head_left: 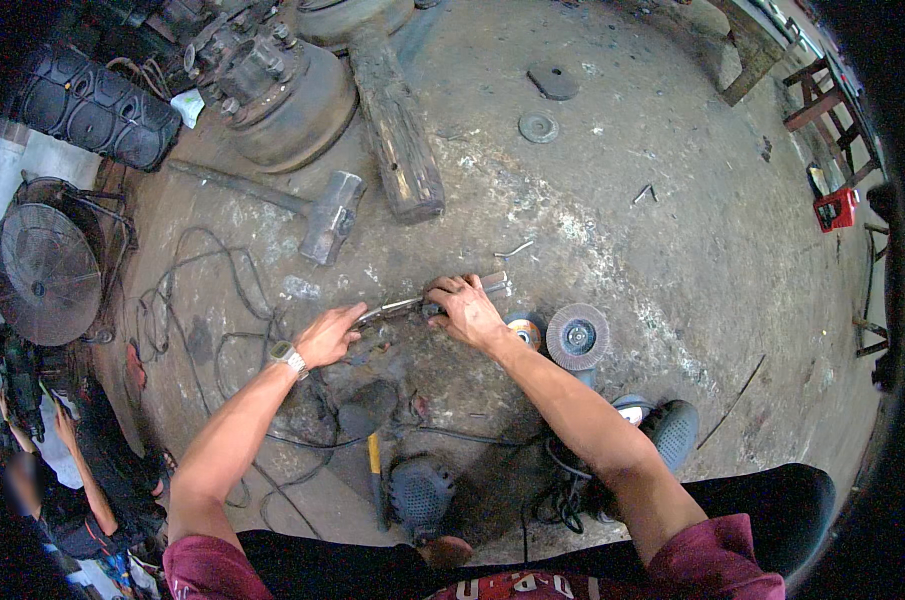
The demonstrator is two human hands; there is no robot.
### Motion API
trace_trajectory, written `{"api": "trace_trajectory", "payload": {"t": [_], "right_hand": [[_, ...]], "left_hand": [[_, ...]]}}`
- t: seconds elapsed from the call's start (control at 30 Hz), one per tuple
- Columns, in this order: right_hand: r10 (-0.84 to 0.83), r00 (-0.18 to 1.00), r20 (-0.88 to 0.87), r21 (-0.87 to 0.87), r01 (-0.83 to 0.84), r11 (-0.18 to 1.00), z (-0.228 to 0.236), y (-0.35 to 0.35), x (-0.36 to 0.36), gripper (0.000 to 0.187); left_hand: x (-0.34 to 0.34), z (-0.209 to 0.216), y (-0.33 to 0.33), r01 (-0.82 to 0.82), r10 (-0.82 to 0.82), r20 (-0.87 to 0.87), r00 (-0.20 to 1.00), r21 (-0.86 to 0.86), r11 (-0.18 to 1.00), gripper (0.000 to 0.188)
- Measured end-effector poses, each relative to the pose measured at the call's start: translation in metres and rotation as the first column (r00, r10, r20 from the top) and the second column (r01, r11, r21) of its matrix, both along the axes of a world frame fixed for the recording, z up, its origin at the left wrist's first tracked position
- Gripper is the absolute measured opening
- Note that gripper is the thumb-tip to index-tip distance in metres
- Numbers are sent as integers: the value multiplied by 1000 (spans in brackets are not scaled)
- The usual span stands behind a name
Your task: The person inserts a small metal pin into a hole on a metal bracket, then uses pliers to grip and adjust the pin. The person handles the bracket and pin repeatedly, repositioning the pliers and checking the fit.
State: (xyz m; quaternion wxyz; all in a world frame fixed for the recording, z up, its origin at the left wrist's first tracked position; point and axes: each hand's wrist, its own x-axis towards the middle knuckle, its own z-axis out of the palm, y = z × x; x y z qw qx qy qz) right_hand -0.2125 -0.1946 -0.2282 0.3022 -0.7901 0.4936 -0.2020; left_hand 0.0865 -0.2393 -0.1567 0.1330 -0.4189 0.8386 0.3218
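My left hand (330,335), with a watch on the wrist, grips the near end of a thin metal tool or rod (397,306) lying on the concrete floor. My right hand (465,308) presses down on a small grey metal piece (494,284) at the rod's other end. The two hands are about a hand's width apart. Whether the rod and the metal piece are joined is hidden by my right hand.
An angle grinder with a flap disc (576,337) lies just right of my right hand. A sledgehammer (328,215), a wooden beam (397,130), a heavy machine part (272,85), a fan (44,272) and loose cables (197,320) surround the spot. Another person (67,480) crouches at the lower left.
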Motion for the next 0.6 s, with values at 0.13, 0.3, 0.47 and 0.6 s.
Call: {"api": "trace_trajectory", "payload": {"t": [0.13,0.3,0.47,0.6], "right_hand": [[-15,1000,-17,-17,15,1000,1,-1,-7,66],[59,982,-179,23,-56,998,10,-7,-13,73],[-35,998,51,163,27,986,29,-26,-27,58],[-31,998,53,172,22,985,32,-35,-29,40]], "left_hand": [[3,1,0,-2,1,-32,999,-22,1000,55],[-2,6,1,2,-2,-5,1000,-1,1000,53],[-8,13,-1,-2,-1,50,999,70,998,53],[-13,19,-4,-35,24,99,995,116,993,56]]}}
